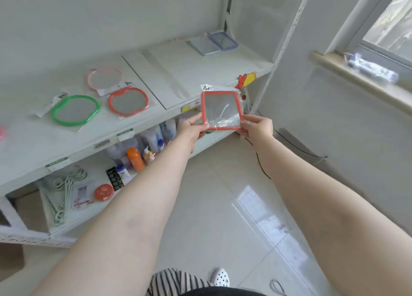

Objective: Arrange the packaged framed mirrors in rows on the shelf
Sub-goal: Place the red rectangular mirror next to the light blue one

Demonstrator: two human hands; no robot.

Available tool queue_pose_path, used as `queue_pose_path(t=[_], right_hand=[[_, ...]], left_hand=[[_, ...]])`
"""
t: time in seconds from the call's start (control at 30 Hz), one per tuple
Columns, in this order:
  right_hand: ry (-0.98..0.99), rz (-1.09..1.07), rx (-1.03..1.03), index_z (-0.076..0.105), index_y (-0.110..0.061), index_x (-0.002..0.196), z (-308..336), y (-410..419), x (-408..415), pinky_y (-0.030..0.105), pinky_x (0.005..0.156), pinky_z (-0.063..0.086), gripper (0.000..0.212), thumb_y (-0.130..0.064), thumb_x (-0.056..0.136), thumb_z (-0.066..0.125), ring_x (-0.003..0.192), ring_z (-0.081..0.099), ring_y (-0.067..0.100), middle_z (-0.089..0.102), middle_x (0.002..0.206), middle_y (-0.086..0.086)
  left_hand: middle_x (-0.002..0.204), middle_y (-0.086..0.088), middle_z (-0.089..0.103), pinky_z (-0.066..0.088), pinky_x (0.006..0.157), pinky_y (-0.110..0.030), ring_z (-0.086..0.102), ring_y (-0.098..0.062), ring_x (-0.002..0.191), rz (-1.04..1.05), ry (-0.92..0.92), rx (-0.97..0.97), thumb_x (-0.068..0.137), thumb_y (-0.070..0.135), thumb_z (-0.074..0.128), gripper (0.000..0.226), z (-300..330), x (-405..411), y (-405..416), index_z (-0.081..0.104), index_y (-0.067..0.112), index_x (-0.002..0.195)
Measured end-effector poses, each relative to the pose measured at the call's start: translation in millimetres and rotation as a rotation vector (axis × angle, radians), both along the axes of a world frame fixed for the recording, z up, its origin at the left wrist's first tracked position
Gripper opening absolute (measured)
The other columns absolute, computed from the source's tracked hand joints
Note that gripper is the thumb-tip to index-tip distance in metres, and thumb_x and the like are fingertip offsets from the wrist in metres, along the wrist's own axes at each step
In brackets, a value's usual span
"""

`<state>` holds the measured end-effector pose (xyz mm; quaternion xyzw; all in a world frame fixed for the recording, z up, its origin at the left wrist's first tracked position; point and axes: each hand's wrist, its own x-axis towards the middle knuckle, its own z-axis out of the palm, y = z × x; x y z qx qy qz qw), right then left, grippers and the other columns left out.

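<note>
mirror (pixel 221 110): glossy plastic wrap | shelf (pixel 200 70): matt white | floor (pixel 223 195): glossy tile

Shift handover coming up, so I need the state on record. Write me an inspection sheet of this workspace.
Surface: white upper shelf, middle stretch bare.
Job's things: orange rectangular mirror in clear wrap, held in the air in front of the shelf edge; pink round mirror, red round mirror and green round mirror flat on the shelf's left part; two pale rectangular mirrors at the far right corner, overlapping.
Clutter: bottles, hangers and small packets on the lower shelf.
Grippers: left hand in a grip on the mirror's lower left corner, right hand on its lower right corner.
Cables: black cable along the floor by the wall.
Surroundings: tiled floor, window sill at right.
</note>
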<state>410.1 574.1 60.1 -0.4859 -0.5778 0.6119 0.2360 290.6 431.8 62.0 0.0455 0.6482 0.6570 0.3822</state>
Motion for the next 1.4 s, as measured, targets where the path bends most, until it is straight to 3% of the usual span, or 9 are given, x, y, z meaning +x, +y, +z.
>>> queue_pose_path(t=[0.23,0.5,0.63,0.73,0.9,1.17,1.23,1.33,1.4], right_hand=[[0.022,-0.015,-0.046,0.070,-0.009,0.114,-5.8,45.7,17.6,0.036,0.085,0.059,0.033,-0.001,0.082,0.067,0.080,0.075,0.024,0.073,0.107,0.013],[0.037,-0.059,-0.072,0.068,-0.007,0.116,-9.0,96.3,-4.4,0.022,0.070,0.060,0.034,0.001,0.083,0.067,0.078,0.073,0.023,0.072,0.104,0.014],[0.010,-0.105,-0.044,0.069,-0.006,0.115,-3.2,134.7,-26.9,0.025,0.072,0.061,0.033,-0.001,0.083,0.068,0.081,0.074,0.025,0.074,0.093,0.013],[0.010,-0.128,-0.022,0.069,-0.006,0.115,4.1,159.4,-39.7,0.021,0.069,0.060,0.032,-0.001,0.083,0.067,0.077,0.073,0.022,0.073,0.090,0.011],[-0.013,-0.145,-0.035,0.068,-0.007,0.116,4.9,197.1,-60.2,0.030,0.079,0.061,0.033,0.000,0.084,0.066,0.084,0.074,0.024,0.074,0.091,0.011],[-0.053,-0.056,-0.030,0.069,-0.008,0.113,-6.4,272.0,-101.4,0.028,0.076,0.061,0.031,-0.002,0.083,0.068,0.068,0.070,0.019,0.073,0.093,0.012],[-0.057,-0.006,-0.033,0.069,-0.009,0.114,-7.4,294.5,-113.5,0.028,0.076,0.061,0.030,-0.003,0.084,0.067,0.070,0.070,0.019,0.073,0.090,0.011],[-0.055,0.070,-0.028,0.069,-0.008,0.113,-7.3,329.7,-132.8,0.034,0.082,0.060,0.029,-0.002,0.085,0.065,0.073,0.070,0.021,0.071,0.082,0.007],[-0.054,0.122,-0.006,0.070,-0.008,0.111,-8.2,352.7,-146.3,0.035,0.083,0.060,0.029,-0.001,0.084,0.065,0.069,0.071,0.022,0.072,0.082,0.009]], left_hand=[[0.122,-0.007,0.064,0.055,0.087,-0.024,0.064,-0.013,0.084,-0.020,-0.017,0.044,0.083,-0.010,0.062,0.056,1.3,7.7,46.0,0.055,0.014,0.132],[0.117,-0.002,0.067,0.056,0.082,-0.023,0.067,-0.012,0.081,-0.102,-0.010,0.012,0.083,-0.008,0.063,0.053,-12.1,-28.1,107.5,0.057,0.016,0.131],[0.105,-0.001,0.072,0.059,0.071,-0.023,0.071,-0.013,0.078,-0.154,-0.038,0.040,0.083,-0.008,0.063,0.053,-8.6,-56.7,151.2,0.058,0.016,0.129],[0.117,-0.008,0.069,0.058,0.080,-0.026,0.070,-0.018,0.087,-0.168,-0.059,0.057,0.082,-0.010,0.063,0.053,-5.3,-73.9,180.6,0.058,0.013,0.129],[0.125,-0.010,0.065,0.059,0.077,-0.025,0.071,-0.020,0.093,-0.192,-0.073,0.064,0.081,-0.010,0.064,0.051,-4.0,-96.4,219.1,0.058,0.011,0.128],[0.121,-0.011,0.067,0.057,0.087,-0.029,0.070,-0.018,0.092,-0.096,-0.072,0.022,0.080,-0.010,0.065,0.053,-15.8,-123.8,278.5,0.058,0.012,0.128],[0.119,-0.009,0.067,0.056,0.089,-0.028,0.068,-0.015,0.088,-0.046,-0.070,0.020,0.080,-0.011,0.064,0.054,-15.2,-130.1,295.7,0.058,0.012,0.129],[0.111,-0.008,0.067,0.058,0.073,-0.018,0.067,-0.013,0.084,0.016,-0.070,0.031,0.081,-0.012,0.063,0.056,-12.8,-137.4,320.3,0.056,0.011,0.131],[0.100,-0.005,0.068,0.057,0.079,-0.019,0.066,-0.011,0.082,0.057,-0.062,0.030,0.082,-0.011,0.063,0.056,-13.8,-140.2,334.8,0.054,0.011,0.133]])
